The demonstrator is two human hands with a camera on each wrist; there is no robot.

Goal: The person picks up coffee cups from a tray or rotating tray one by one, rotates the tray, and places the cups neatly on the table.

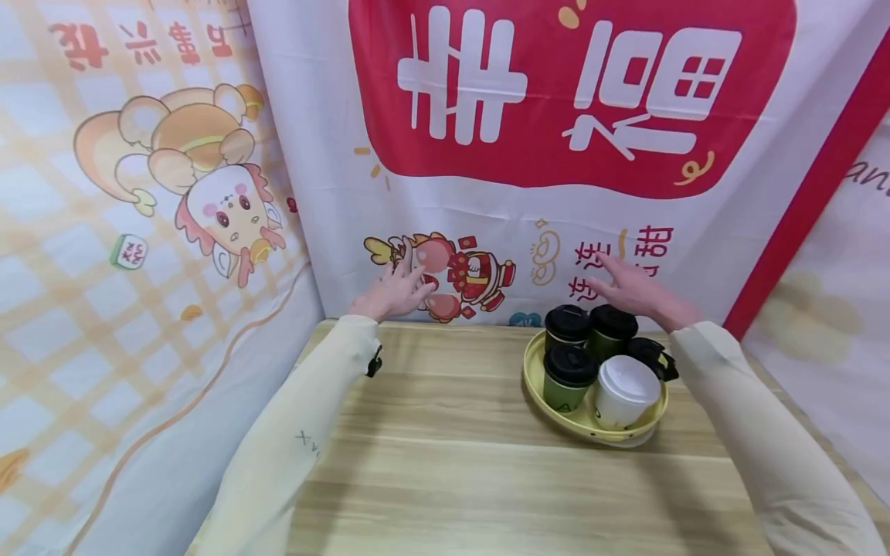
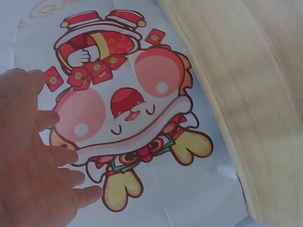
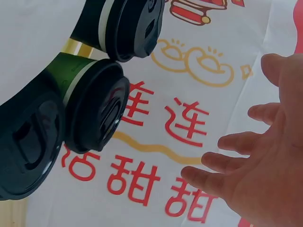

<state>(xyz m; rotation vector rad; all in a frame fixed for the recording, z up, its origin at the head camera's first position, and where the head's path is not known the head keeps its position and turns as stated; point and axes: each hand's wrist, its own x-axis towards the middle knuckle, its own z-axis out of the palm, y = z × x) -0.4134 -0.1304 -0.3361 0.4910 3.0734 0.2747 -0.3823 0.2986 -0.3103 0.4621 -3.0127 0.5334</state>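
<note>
My left hand (image 1: pixel 392 292) reaches out over the far left part of the wooden table, in front of the printed cloth, fingers spread and holding nothing. In the left wrist view its fingers (image 2: pixel 66 156) overlap a printed cartoon figure. My right hand (image 1: pixel 636 289) is raised above and behind the cups at the right, also with nothing in it. A round yellow tray (image 1: pixel 534 378) below it carries a white lidded cup (image 1: pixel 626 395), a green cup (image 1: pixel 565 392) with a black lid, and several other black-lidded cups. In the right wrist view the hand (image 3: pixel 265 156) is apart from a green cup (image 3: pixel 71 78).
The pale wooden table (image 1: pixel 445 494) meets a white hanging cloth (image 1: pixel 327 193) with a red panel at the back. A checked cloth (image 1: pixel 208 332) hangs at the left, and another pale cloth (image 1: pixel 813 371) at the right. A black item (image 1: pixel 375 361) sits at the left cuff.
</note>
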